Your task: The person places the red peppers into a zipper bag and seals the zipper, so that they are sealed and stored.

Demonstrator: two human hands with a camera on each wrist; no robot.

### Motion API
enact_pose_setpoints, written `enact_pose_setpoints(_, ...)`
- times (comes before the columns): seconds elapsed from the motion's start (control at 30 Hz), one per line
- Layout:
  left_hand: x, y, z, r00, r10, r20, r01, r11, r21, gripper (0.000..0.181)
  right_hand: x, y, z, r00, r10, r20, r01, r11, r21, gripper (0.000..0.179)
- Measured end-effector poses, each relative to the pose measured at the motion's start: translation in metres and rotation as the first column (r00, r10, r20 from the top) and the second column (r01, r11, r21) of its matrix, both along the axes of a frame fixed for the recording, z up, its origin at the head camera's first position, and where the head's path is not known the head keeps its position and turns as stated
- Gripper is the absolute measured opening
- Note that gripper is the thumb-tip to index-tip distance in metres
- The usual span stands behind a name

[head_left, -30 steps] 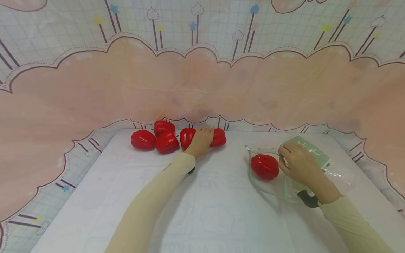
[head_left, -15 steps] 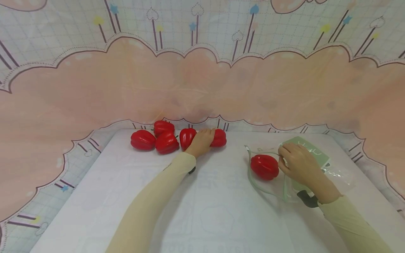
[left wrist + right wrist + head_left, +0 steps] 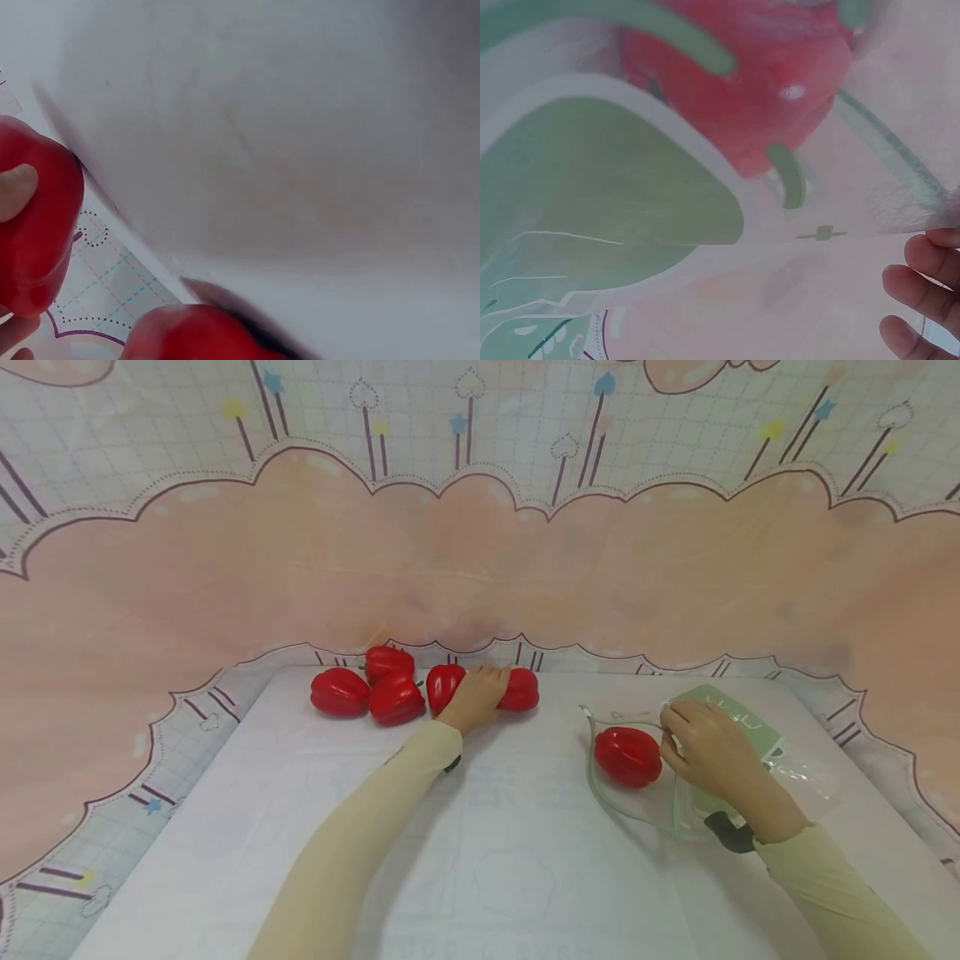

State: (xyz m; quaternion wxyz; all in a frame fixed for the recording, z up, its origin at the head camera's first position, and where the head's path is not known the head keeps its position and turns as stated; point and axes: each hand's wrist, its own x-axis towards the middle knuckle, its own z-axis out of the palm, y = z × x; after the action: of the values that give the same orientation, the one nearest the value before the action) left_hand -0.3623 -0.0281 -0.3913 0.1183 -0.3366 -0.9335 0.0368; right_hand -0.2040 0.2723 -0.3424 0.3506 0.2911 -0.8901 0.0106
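My left hand [image 3: 476, 697] grips a red bell pepper [image 3: 521, 690] at the back of the table. In the left wrist view its thumb [image 3: 16, 191] presses one side of that pepper, with fingers curled round the other. Over on the right, my right hand [image 3: 708, 747] pinches the edge of a clear plastic bag [image 3: 675, 814] with green trim and a green print. Another red bell pepper [image 3: 628, 757] lies in the bag's open mouth. The right wrist view shows this pepper [image 3: 757, 82] through the film; the pinching fingertips are partly cut off by the frame's edge.
Left of my left hand lies a red bell pepper [image 3: 444, 687], partly covered by the hand. Several more peppers [image 3: 396, 698] are clustered farther left. The white tabletop [image 3: 487, 860] ends at a patterned cloth backdrop [image 3: 480, 568].
The pepper in my left hand has shifted very slightly to the right and nearer. My right hand, the bag and the other peppers stay as they were.
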Motion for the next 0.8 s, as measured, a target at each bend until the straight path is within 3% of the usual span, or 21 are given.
enact_pose_setpoints(0.2, 0.001, -0.003, 0.0, 0.999, -0.015, -0.043, 0.013, 0.999, -0.049, 0.071, -0.002, 0.001, -0.002, 0.999, 0.03, -0.03, -0.03, 1.0, -0.004, 0.011)
enact_pose_setpoints(0.43, 0.006, -0.007, 0.005, 0.998, -0.037, -0.055, 0.033, 0.996, -0.078, 0.077, 0.0, 0.002, -0.002, 1.0, 0.004, -0.013, -0.004, 1.0, 0.003, 0.013)
enact_pose_setpoints(0.57, 0.011, -0.009, 0.009, 0.998, -0.057, -0.038, 0.054, 0.996, -0.064, 0.08, 0.002, 0.002, 0.0, 1.0, -0.026, 0.016, 0.026, 1.0, 0.011, 0.015)
enact_pose_setpoints(0.8, 0.024, -0.011, 0.015, 0.987, -0.136, -0.085, 0.133, 0.991, -0.031, 0.072, 0.002, 0.002, 0.001, 0.998, -0.044, 0.036, 0.044, 0.999, 0.017, 0.017)
